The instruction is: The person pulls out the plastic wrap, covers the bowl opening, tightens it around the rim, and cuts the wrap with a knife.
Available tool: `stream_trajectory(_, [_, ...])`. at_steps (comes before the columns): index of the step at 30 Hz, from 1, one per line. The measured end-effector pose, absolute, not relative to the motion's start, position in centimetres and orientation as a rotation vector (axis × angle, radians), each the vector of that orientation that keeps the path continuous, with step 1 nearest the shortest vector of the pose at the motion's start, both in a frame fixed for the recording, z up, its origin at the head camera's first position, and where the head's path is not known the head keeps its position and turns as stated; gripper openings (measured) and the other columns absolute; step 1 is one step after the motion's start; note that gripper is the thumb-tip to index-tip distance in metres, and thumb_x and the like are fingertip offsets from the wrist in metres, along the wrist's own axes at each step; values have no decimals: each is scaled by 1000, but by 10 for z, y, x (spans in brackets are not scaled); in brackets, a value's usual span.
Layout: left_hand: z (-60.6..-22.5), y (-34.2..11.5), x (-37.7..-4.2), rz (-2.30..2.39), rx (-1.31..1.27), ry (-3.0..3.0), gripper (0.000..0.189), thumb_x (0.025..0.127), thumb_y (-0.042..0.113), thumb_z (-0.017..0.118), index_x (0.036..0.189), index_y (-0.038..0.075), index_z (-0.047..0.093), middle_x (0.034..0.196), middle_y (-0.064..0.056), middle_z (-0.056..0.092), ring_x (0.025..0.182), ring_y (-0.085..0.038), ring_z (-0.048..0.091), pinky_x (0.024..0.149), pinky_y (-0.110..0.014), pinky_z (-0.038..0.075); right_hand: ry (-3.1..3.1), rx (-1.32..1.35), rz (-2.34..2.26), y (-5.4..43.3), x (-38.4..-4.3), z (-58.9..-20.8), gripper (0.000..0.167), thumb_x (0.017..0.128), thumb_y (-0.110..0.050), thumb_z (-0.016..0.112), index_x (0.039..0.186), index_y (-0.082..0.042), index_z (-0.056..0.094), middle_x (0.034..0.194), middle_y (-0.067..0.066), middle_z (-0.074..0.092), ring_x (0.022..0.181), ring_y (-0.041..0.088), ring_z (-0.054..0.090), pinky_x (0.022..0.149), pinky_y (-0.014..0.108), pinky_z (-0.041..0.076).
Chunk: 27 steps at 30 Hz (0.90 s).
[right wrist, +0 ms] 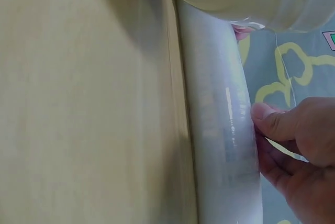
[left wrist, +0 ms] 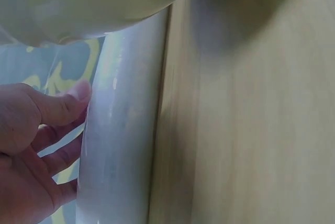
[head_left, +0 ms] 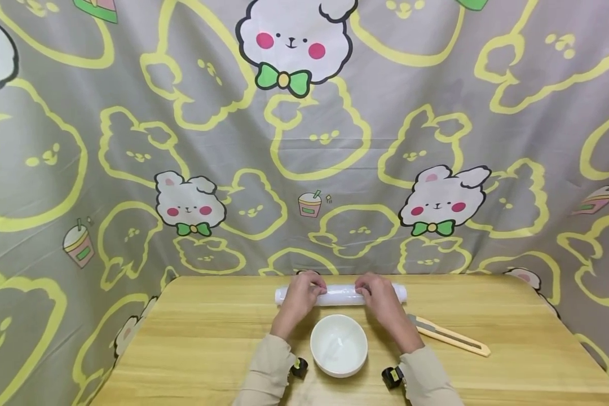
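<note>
A roll of cling film (head_left: 340,295) lies crosswise at the back of the table, behind a white bowl (head_left: 338,345). My left hand (head_left: 304,293) is at the left part of the roll, thumb and fingers bent and pinching at the film. On the right part, my right hand (head_left: 378,293) does the same. The left wrist view shows the left thumb (left wrist: 78,92) against the roll's far side, its other fingers partly hidden. In the right wrist view the right thumb (right wrist: 266,113) meets the roll's surface, and a thin film edge shows behind it. The bowl holds something clear, hard to make out.
A yellow utility knife (head_left: 451,335) lies right of the right forearm on the wooden table (head_left: 193,349). A patterned cloth (head_left: 304,146) hangs right behind the table's back edge and along both sides. The bowl stands between the two forearms.
</note>
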<state>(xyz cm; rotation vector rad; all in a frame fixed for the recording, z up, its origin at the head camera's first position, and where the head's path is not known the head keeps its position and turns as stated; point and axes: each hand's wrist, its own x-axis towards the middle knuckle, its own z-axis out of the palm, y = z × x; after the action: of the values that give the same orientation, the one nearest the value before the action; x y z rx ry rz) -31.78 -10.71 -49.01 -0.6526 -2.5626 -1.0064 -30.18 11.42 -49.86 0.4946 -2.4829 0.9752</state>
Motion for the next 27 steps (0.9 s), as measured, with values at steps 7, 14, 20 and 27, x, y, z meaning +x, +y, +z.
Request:
stream_trajectory(7, [-491,-103,-315,-902,-684,-2604,14,93,-3,71,82,6,68,92,-5,63,90,-22,61,80,-32,55,-2471,531,958,115,-303,-502,12,88,8,73,87,-3,68,88,6,66,82,20,64,71,37,57])
stream_trajectory(14, [-491,-100,-315,-827,-684,-2598,13,94,-1,70,84,7,67,92,-4,61,91,-22,61,84,-34,54,-2471,563,997,121,-305,-501,11,87,6,76,88,-4,70,88,4,67,81,19,66,72,36,58])
stream_trajectory(20, [-484,-95,-313,-809,-665,-2576,12,88,7,79,81,13,72,101,-3,62,102,-26,61,92,-38,51,-2442,609,910,121,-308,-503,14,89,9,72,86,-4,66,85,4,62,82,20,62,72,38,57])
stream_trajectory(27, [-488,-97,-313,-759,-670,-2588,15,85,3,81,78,13,71,94,-2,68,116,-32,64,105,-41,48,-2487,602,946,121,-307,-503,10,92,4,71,88,-4,67,89,3,62,84,18,61,74,36,57])
